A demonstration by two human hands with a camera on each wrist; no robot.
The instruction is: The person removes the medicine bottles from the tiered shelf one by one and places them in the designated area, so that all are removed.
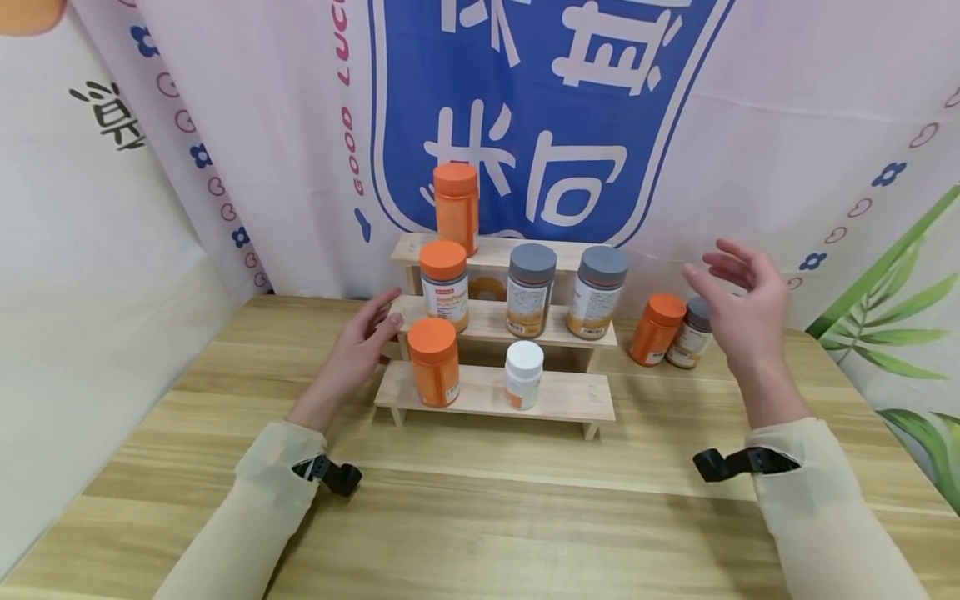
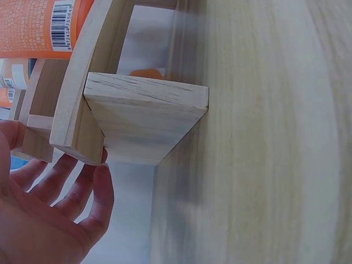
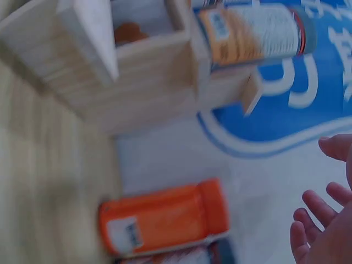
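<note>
My left hand (image 1: pixel 365 340) is at the left end of a three-step wooden rack (image 1: pixel 555 397). Its fingers (image 2: pixel 102 192) are loosely bent and touch the rack's end. My right hand (image 1: pixel 750 304) is raised in the air, fingers apart, holding nothing. Beside it, on the table, an orange jar (image 1: pixel 657 330) and a grey-lidded jar (image 1: pixel 689 334) stand close together. On the top step is an orange jar (image 1: pixel 457 208). The middle step holds an orange-lidded jar (image 1: pixel 446 287) and two grey-lidded jars, one left (image 1: pixel 531 290), one right (image 1: pixel 597 292). Below are an orange jar (image 1: pixel 434 363) and a white bottle (image 1: pixel 523 375).
The wooden table (image 1: pixel 487 517) extends in front of the rack. A white curtain (image 1: pixel 300 125) with a blue printed panel (image 1: pixel 525 108) hangs right behind it. Green printed leaves (image 1: pixel 900 308) show on the right wall. A black strap with a camera (image 1: pixel 337 477) is on the left wrist.
</note>
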